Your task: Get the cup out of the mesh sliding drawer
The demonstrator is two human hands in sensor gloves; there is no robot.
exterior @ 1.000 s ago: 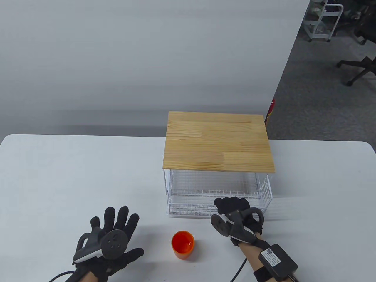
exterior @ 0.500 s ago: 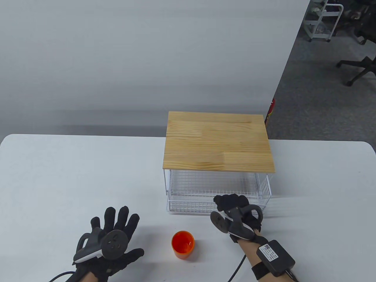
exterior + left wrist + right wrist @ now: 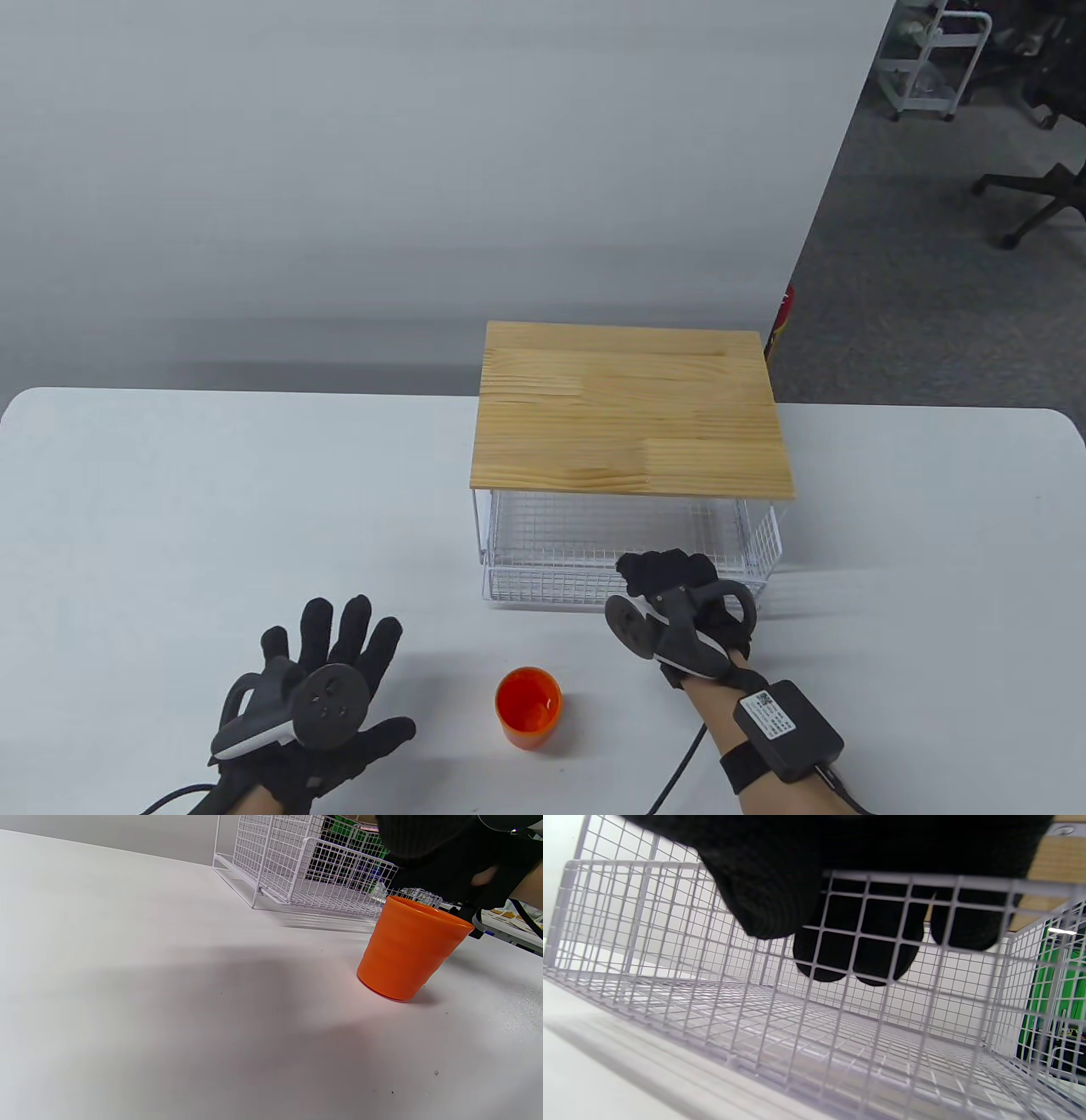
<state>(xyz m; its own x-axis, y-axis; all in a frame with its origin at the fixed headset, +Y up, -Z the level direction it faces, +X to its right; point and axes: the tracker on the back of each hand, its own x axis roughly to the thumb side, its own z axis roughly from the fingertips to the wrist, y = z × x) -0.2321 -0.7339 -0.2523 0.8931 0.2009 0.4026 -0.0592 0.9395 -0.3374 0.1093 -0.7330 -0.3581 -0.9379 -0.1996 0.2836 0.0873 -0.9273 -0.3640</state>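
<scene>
The white desk [image 3: 212, 492] carries a wire rack with a wooden top [image 3: 632, 407] toward the far right, and under it the mesh sliding drawer [image 3: 551, 577], which holds nothing visible and stands only slightly out toward the near edge. The right hand [image 3: 679, 607] grips the drawer's front rim: in the right wrist view its fingers [image 3: 857, 950] hook over the top wire and reach inside. The left hand [image 3: 318, 688] rests flat at near left, spread wide and holding nothing. The orange cup [image 3: 528, 705] stands upright on the desk between the hands, clear of the drawer.

The cup is already out, so this looks like the closing step; next, push the drawer fully home and let go.

Over the last second the drawer front and right hand have moved farther in; cup and left hand are unchanged.
</scene>
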